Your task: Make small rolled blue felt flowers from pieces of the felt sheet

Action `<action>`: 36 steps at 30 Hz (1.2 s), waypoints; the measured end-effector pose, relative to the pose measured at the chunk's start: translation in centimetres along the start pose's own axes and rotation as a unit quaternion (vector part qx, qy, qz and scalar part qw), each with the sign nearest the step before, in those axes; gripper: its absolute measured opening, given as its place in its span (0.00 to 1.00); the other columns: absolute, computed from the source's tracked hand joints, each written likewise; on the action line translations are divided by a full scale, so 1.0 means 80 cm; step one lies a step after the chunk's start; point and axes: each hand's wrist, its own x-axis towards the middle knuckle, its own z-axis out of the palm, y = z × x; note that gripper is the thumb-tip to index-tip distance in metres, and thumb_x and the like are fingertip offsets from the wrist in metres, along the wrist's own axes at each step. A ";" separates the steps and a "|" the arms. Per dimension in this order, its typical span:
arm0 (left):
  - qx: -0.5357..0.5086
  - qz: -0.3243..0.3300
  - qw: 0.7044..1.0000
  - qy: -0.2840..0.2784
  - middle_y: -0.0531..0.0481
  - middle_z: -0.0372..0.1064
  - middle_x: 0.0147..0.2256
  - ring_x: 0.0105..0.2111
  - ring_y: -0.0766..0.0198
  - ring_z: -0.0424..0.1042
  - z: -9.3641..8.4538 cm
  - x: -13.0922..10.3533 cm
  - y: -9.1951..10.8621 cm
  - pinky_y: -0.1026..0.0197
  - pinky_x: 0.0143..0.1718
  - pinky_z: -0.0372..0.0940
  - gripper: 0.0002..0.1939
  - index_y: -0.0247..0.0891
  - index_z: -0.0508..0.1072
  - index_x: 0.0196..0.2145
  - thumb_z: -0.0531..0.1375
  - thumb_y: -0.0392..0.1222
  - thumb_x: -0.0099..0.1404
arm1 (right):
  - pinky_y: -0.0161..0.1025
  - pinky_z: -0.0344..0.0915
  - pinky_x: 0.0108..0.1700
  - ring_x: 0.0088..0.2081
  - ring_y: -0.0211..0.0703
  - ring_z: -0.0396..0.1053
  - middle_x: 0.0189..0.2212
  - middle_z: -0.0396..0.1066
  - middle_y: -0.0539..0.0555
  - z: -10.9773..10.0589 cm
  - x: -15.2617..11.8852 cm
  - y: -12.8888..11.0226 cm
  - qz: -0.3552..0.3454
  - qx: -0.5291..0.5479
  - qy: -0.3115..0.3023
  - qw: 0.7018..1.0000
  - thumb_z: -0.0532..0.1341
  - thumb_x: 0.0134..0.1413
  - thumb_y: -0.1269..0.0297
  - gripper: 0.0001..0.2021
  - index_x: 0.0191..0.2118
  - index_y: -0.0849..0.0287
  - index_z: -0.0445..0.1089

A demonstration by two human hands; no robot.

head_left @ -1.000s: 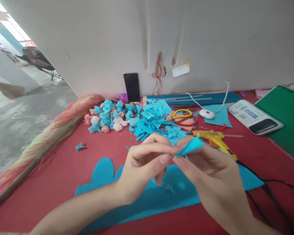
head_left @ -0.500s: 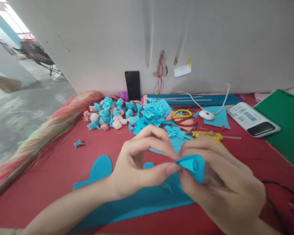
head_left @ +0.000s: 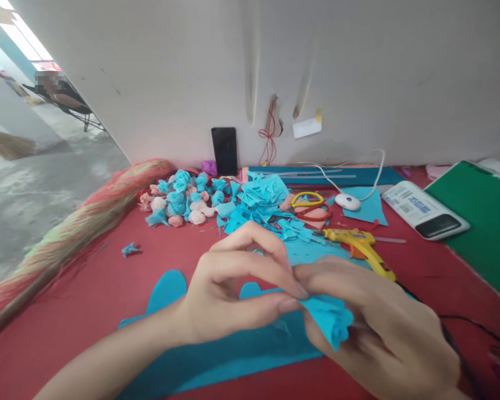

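Observation:
Between my two hands is a blue crepe paper flower (head_left: 332, 321), its ruffled end facing right and its narrow base to the left. My left hand (head_left: 237, 289) pinches that base between thumb and fingertips. My right hand (head_left: 383, 322) curls around the flower from the right, its fingers closed on the paper. Below lies a large sheet of blue paper (head_left: 233, 361) with a rounded blue piece (head_left: 166, 289) at its left. A yellow glue gun (head_left: 358, 244) rests just beyond my right hand.
Behind are a pile of blue and pink paper flowers (head_left: 177, 200), cut blue paper pieces (head_left: 262, 194), scissors (head_left: 308, 200), an upright phone (head_left: 225, 150) and a white corded device (head_left: 348, 201). A white device with a dark panel (head_left: 427, 211) lies right. A broom (head_left: 75, 244) edges the left side.
The flower has turned in my hands, its ruffled end now tipping lower and to the right. My right hand has shifted down, uncovering more of the glue gun.

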 end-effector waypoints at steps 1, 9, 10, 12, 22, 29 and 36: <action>0.005 0.009 1.000 -0.001 0.51 0.63 0.29 0.28 0.70 0.66 0.000 0.001 0.000 0.66 0.30 0.66 0.02 0.38 0.75 0.30 0.61 0.37 0.58 | 0.30 0.71 0.33 0.30 0.38 0.73 0.29 0.74 0.48 -0.002 -0.001 0.000 -0.001 0.000 -0.006 1.000 0.54 0.51 0.77 0.09 0.35 0.55 0.63; 0.042 0.055 0.998 0.000 0.51 0.64 0.26 0.29 0.69 0.66 0.000 0.004 0.001 0.64 0.33 0.64 0.05 0.34 0.73 0.26 0.60 0.37 0.59 | 0.29 0.73 0.36 0.30 0.39 0.74 0.32 0.74 0.47 -0.011 -0.005 0.004 0.001 -0.022 -0.024 0.999 0.57 0.51 0.74 0.10 0.38 0.52 0.68; 0.038 0.057 0.998 0.003 0.50 0.64 0.26 0.29 0.69 0.66 0.000 0.004 0.001 0.64 0.32 0.64 0.06 0.34 0.73 0.26 0.60 0.37 0.59 | 0.30 0.73 0.35 0.30 0.40 0.74 0.32 0.74 0.47 -0.011 -0.007 0.004 0.007 -0.023 -0.023 0.999 0.58 0.51 0.74 0.10 0.38 0.52 0.68; 0.028 0.060 0.998 0.008 0.50 0.65 0.25 0.28 0.69 0.66 0.002 0.004 0.001 0.64 0.32 0.64 0.07 0.33 0.73 0.25 0.60 0.38 0.59 | 0.30 0.73 0.34 0.30 0.40 0.74 0.33 0.74 0.46 -0.011 -0.009 0.004 0.015 -0.022 -0.016 1.000 0.58 0.50 0.73 0.11 0.38 0.51 0.68; 0.047 0.081 0.995 0.030 0.49 0.66 0.24 0.27 0.70 0.66 0.005 0.004 0.000 0.65 0.31 0.64 0.08 0.32 0.72 0.24 0.61 0.38 0.59 | 0.27 0.72 0.35 0.28 0.36 0.74 0.31 0.75 0.46 0.003 -0.013 -0.001 0.033 -0.031 0.032 0.998 0.55 0.54 0.73 0.07 0.36 0.53 0.66; 0.046 0.086 0.995 0.037 0.49 0.66 0.24 0.26 0.69 0.66 0.006 0.004 0.001 0.65 0.29 0.65 0.07 0.31 0.73 0.25 0.61 0.36 0.59 | 0.18 0.68 0.38 0.29 0.30 0.73 0.31 0.75 0.46 -0.004 -0.006 0.006 -0.018 -0.075 0.023 0.997 0.55 0.55 0.73 0.04 0.36 0.58 0.64; 0.014 0.041 0.998 0.038 0.49 0.66 0.25 0.26 0.70 0.65 0.005 -0.002 0.001 0.65 0.28 0.65 0.03 0.32 0.75 0.27 0.61 0.34 0.58 | 0.19 0.68 0.29 0.24 0.29 0.72 0.28 0.74 0.42 0.006 -0.009 -0.001 0.037 -0.078 0.037 0.996 0.55 0.52 0.71 0.05 0.35 0.55 0.64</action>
